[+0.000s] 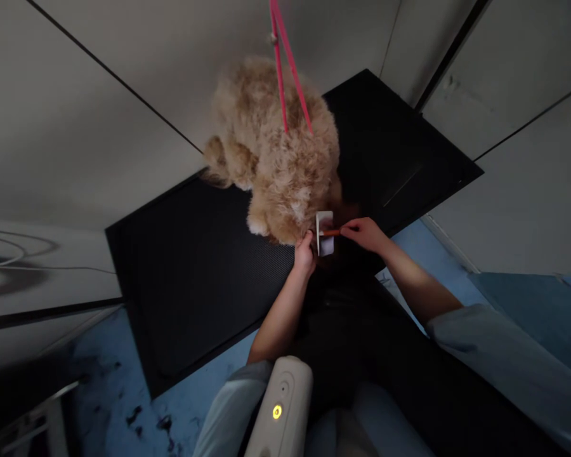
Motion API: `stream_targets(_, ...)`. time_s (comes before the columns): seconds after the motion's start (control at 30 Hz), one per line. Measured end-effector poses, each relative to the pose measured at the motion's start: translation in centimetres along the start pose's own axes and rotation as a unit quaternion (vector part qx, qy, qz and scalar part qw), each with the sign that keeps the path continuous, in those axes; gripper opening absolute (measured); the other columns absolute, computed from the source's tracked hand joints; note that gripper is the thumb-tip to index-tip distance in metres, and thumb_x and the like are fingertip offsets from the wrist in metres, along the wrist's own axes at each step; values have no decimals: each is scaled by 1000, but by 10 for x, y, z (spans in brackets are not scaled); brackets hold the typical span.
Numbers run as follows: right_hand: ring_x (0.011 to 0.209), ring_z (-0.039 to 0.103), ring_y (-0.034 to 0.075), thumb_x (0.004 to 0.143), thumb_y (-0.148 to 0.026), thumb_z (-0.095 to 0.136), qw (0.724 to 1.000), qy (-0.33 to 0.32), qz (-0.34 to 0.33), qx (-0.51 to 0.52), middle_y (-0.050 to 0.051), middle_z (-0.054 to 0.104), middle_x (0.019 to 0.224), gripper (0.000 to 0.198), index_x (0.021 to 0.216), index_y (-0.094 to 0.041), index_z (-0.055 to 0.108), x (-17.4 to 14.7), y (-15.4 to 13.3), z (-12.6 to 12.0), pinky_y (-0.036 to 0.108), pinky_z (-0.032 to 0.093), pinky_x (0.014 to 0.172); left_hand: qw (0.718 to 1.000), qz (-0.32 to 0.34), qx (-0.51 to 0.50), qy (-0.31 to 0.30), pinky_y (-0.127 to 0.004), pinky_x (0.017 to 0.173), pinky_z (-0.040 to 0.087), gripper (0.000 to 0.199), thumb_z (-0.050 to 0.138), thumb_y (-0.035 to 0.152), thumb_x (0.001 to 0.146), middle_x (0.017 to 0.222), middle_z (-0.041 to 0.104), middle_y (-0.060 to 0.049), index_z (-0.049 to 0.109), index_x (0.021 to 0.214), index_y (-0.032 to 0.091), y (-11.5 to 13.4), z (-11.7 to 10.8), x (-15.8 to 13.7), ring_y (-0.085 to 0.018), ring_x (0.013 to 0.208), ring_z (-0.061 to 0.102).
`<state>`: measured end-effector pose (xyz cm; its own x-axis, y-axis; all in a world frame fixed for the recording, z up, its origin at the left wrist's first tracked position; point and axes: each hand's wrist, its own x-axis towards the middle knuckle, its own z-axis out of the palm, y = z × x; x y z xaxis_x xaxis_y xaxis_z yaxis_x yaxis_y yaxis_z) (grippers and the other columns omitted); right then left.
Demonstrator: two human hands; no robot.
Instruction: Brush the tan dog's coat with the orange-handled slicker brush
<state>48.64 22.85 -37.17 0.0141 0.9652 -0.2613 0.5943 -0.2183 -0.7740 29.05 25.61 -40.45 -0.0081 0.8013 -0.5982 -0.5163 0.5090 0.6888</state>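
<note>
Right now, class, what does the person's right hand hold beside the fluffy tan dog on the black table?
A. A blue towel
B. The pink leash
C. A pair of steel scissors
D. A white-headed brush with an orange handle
D: the right hand grips the orange handle of the white-headed brush set against the fluffy tan dog, while the left hand touches the fur beside it.

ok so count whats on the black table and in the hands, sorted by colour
tan: 1, the fluffy dog
pink: 1, the leash running up from the dog
white with an orange handle: 1, the brush, held in the right hand; the left hand touches the dog's fur
total: 3
</note>
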Motion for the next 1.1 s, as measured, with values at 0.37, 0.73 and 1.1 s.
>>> stream_targets(0.37,79,69,20,94,-39,53,997,68,31,-11,5,77,87,32,96,-20,79,-2,4,0,28,47,67,999,-9,26,-19,-39,102,47,8,75,22,70,69,70,-2,72,69,15,-2,3,2,-17,72,67)
stream_targets(0.73,75,67,22,95,-41,51,986,87,98,-99,10,76,85,36,94,-18,79,-21,32,-12,29,44,64,991,26,124,-38,-37,99,50,11,73,25,73,82,72,-3,66,78,17,-13,8,20,-20,90,69)
stream_targets(1.1,73,69,22,99,-43,46,969,-42,182,-160,9,76,84,40,85,-21,76,-64,60,7,28,39,59,780,422,461,-18,-42,109,44,53,80,38,72,126,66,-15,65,117,15,100,42,60,-28,125,58)
